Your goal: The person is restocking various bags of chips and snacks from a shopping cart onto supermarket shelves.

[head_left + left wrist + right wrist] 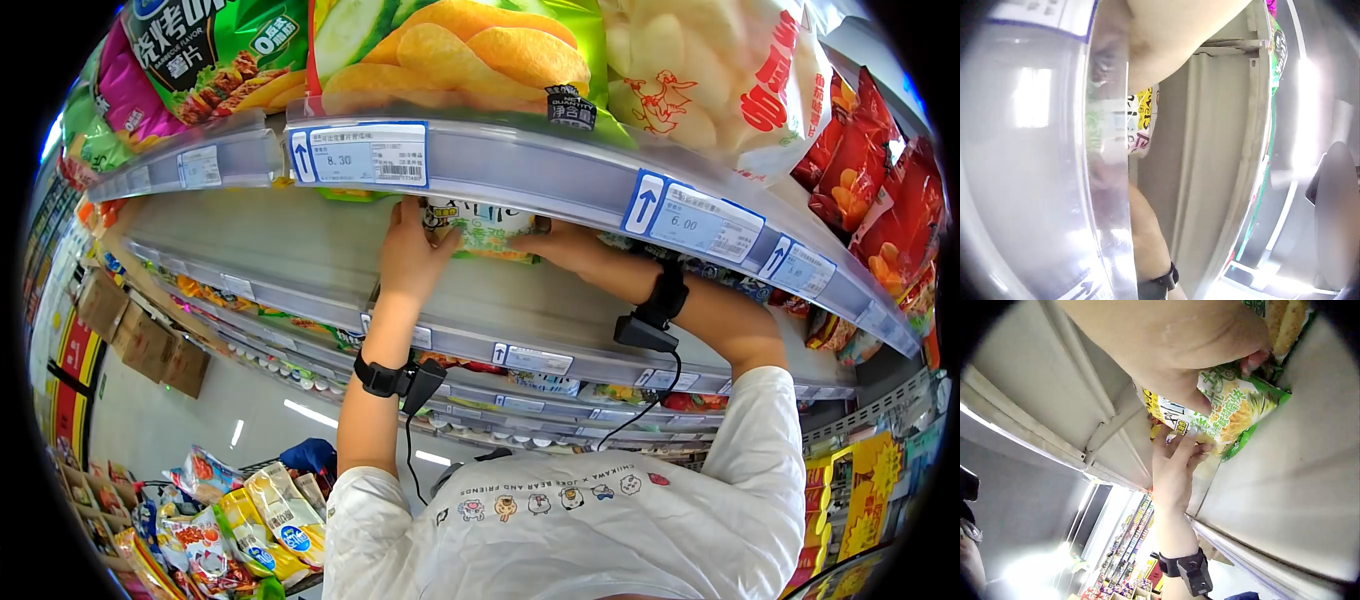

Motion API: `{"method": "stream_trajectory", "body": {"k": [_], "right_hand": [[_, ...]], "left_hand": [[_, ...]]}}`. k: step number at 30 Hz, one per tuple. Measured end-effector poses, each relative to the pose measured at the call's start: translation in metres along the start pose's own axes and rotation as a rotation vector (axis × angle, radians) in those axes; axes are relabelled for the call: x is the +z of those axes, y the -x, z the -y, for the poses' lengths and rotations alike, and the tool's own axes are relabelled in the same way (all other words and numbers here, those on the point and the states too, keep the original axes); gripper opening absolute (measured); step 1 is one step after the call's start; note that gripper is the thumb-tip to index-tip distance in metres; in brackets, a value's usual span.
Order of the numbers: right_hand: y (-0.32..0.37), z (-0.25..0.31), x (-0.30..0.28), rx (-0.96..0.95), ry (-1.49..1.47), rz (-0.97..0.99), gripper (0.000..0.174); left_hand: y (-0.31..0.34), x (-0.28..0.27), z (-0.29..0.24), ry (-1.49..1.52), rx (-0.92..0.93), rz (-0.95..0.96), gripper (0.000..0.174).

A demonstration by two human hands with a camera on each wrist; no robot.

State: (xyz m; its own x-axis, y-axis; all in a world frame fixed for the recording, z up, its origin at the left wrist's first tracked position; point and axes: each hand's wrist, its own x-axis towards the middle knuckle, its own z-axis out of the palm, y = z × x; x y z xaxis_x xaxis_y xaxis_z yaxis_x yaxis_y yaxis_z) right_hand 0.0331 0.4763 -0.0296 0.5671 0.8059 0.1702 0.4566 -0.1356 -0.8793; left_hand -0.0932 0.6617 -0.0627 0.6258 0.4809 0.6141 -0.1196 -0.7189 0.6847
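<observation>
A white and green snack bag (485, 232) stands on the shelf under the upper price rail in the head view. My left hand (412, 250) grips its left side, and my right hand (560, 243) holds its right side, partly behind the rail. In the right wrist view the bag (1235, 412) is tilted, with the left hand's fingers (1179, 447) on its lower edge and my right hand (1191, 350) over it. The left wrist view shows only part of the bag (1145, 119) beside the clear rail.
Large chip bags (460, 55) fill the shelf above, over a price rail (500, 165) that juts out. Dark packets (720, 275) lie to the right of my right wrist. Lower shelves carry more goods. Cardboard boxes (145, 335) and a heap of snacks (230, 520) are at the left.
</observation>
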Motion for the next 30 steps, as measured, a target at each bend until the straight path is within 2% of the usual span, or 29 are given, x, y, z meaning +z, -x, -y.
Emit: {"method": "stream_trajectory", "body": {"k": [2, 5, 10, 14, 17, 19, 20, 22, 23, 24, 25, 26, 27, 28, 30], "right_hand": [[0.003, 0.001, 0.0, 0.034, 0.008, 0.017, 0.044], [0.002, 0.01, -0.002, 0.243, -0.059, 0.073, 0.042], [-0.005, 0.001, 0.001, 0.258, -0.111, 0.06, 0.049], [0.002, 0.009, -0.002, 0.293, -0.141, 0.074, 0.054], [0.015, 0.027, -0.007, 0.292, 0.095, 0.027, 0.055], [0.018, 0.01, -0.012, 0.27, 0.123, -0.01, 0.051], [0.021, 0.008, -0.016, 0.258, 0.139, -0.034, 0.048], [0.047, 0.014, -0.021, 0.044, 0.087, -0.129, 0.045], [0.063, 0.023, -0.02, -0.068, 0.066, -0.18, 0.044], [0.077, 0.041, -0.016, -0.033, 0.037, -0.217, 0.044], [0.095, 0.059, -0.022, 0.125, 0.149, -0.181, 0.041], [0.109, 0.045, -0.01, 0.072, 0.056, -0.351, 0.045], [0.121, 0.031, -0.006, -0.164, -0.02, -0.404, 0.053], [0.133, 0.009, -0.007, -0.315, 0.047, -0.391, 0.063], [0.164, 0.02, -0.007, -0.284, 0.032, -0.359, 0.071]], "left_hand": [[0.0, 0.002, 0.0, 0.059, 0.028, -0.008, 0.068], [0.001, 0.001, -0.002, 0.095, 0.028, 0.057, 0.075], [0.002, -0.002, -0.002, 0.044, 0.092, 0.18, 0.084], [0.004, -0.001, -0.005, 0.038, 0.069, 0.142, 0.08], [0.003, -0.003, -0.007, -0.096, 0.044, 0.082, 0.076], [0.004, -0.013, -0.021, -0.197, -0.031, 0.052, 0.073], [0.006, -0.016, -0.025, -0.252, 0.024, -0.021, 0.071], [0.015, -0.023, -0.033, -0.347, 0.148, -0.176, 0.066], [0.022, -0.026, -0.042, -0.222, 0.178, -0.176, 0.064], [0.03, -0.03, -0.052, -0.103, 0.21, -0.182, 0.063], [0.038, -0.034, -0.06, -0.005, 0.19, -0.108, 0.06], [0.047, -0.03, -0.06, 0.11, 0.233, -0.103, 0.062], [0.056, -0.033, -0.08, 0.136, 0.251, -0.063, 0.061], [0.066, -0.026, -0.083, 0.192, 0.284, -0.048, 0.06], [0.081, -0.011, -0.093, 0.301, 0.299, 0.067, 0.057]]}}
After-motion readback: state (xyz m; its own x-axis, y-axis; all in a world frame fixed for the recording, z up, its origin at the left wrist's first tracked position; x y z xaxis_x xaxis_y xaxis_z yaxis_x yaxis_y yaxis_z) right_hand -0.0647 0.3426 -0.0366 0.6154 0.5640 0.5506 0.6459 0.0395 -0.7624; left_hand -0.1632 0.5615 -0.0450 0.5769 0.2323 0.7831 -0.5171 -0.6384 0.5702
